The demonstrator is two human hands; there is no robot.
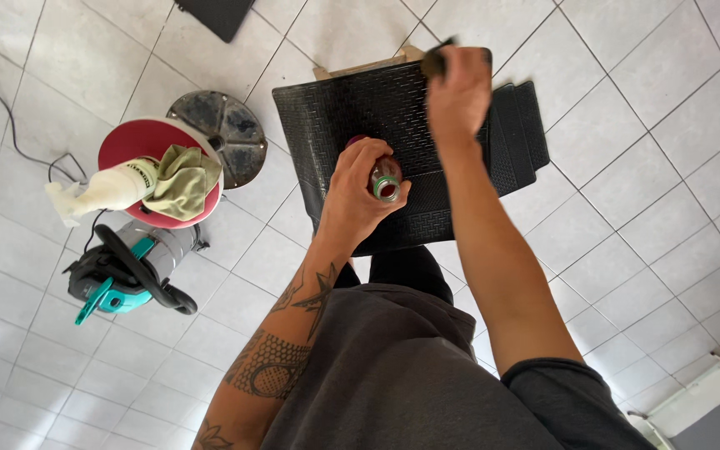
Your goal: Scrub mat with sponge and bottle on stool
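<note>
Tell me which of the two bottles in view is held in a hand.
The small bottle with the green neck, gripped by the left hand over the black mat. The white spray bottle lies untouched on the red stool.

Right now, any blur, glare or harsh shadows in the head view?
Head view: even daylight, soft shadows on the tiled floor; no strong glare. Left hand and bottle fairly sharp; right hand and the dark tool it holds slightly smeared. Wide-angle bending shows at the edges.
</note>
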